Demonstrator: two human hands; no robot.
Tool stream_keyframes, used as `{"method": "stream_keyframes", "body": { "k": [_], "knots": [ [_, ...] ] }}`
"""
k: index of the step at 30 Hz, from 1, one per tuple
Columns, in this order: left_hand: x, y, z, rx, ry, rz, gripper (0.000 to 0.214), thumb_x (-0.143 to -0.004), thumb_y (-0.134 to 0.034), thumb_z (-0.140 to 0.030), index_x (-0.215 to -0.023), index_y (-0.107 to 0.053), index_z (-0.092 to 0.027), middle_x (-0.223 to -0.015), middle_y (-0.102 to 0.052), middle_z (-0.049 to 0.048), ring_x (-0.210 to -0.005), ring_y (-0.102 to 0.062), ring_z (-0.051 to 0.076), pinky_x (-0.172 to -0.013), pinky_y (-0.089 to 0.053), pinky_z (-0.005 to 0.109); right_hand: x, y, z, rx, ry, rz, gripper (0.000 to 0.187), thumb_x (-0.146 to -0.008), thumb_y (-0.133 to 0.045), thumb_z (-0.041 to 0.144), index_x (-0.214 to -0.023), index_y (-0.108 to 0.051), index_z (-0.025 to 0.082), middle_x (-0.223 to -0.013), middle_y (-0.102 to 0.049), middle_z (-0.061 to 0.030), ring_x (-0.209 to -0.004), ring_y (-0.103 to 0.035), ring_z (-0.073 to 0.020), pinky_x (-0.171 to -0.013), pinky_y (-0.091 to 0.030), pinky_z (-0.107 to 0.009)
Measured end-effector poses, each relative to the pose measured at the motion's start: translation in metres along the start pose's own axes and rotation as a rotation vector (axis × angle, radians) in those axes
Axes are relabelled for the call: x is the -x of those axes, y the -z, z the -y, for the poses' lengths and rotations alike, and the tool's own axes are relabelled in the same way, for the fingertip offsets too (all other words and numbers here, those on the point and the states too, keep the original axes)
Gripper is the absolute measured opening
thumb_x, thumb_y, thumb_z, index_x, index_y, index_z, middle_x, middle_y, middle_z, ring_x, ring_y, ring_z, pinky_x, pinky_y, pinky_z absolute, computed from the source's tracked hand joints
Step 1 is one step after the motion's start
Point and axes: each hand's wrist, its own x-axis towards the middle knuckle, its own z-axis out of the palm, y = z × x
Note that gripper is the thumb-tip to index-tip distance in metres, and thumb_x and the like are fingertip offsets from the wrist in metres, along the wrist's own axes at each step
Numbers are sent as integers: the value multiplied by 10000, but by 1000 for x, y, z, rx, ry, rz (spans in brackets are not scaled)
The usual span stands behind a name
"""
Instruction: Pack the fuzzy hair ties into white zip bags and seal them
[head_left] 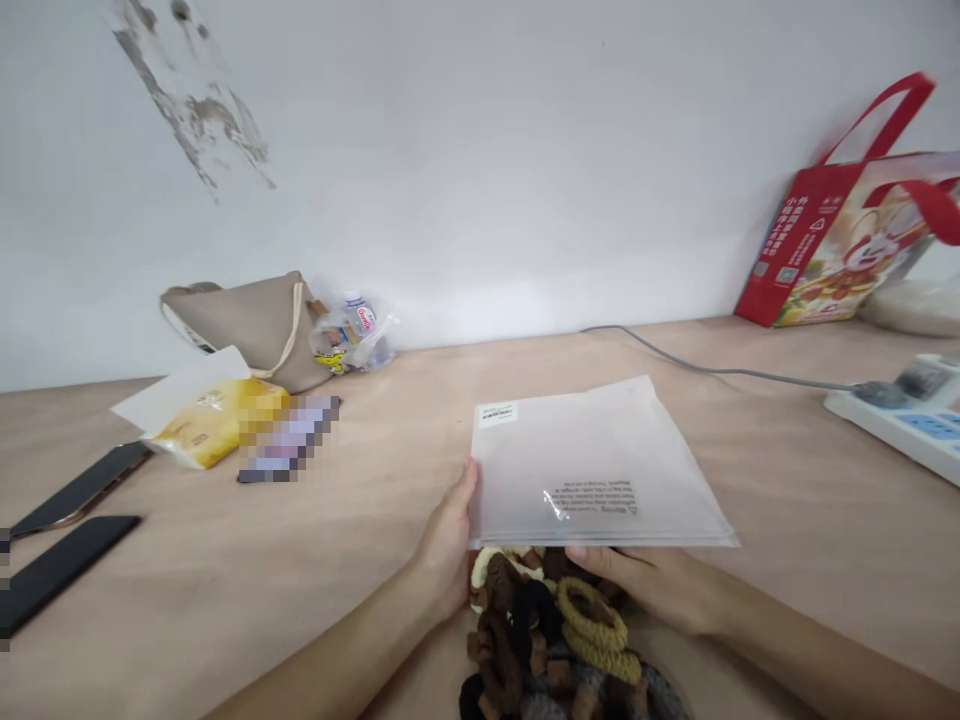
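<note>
A flat frosted plastic bag [592, 470] lies on the wooden tabletop [360, 520] at 12 o'clock from a heap of fabric hair ties [544, 640], none visibly inside it, with the left hand [448, 540] thumb-up at its edge, fingers hidden, and the right hand [637, 585] fingers pressed together beneath its lower edge.

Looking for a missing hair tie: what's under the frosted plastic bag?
At the near edge of the frosted plastic bag, a pile of brown, black and olive hair ties sits by the right hand. The bag's opaque film covers anything further beneath.
</note>
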Motion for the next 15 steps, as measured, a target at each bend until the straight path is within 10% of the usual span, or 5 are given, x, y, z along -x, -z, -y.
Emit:
{"method": "stream_keyframes", "body": {
  "k": [8,15],
  "knots": [
    [-6,-1,-4,16,-131,-68,428,-919,-422,-407,-1120,-623,-87,-999,-723,125,-925,-686,250,-861,-535,352,-4,-3,4,-124,38,-154,470,-790,-614,516,-1177,-617,249,-1083,-690,-69,-1122,-559,-274,-1000,-392,-469],
    [-15,7,-20,-50,-290,-184,281,-918,-462,-240,-1061,-637,-72,-964,-730,121,-899,-693,211,-834,-547,295,-21,8,-11,-157,119,-541,566,-803,-585,490,-1282,-402,251,-1145,-627,-80,-977,-601,-239,-848,-479,-404]
  ]
}}
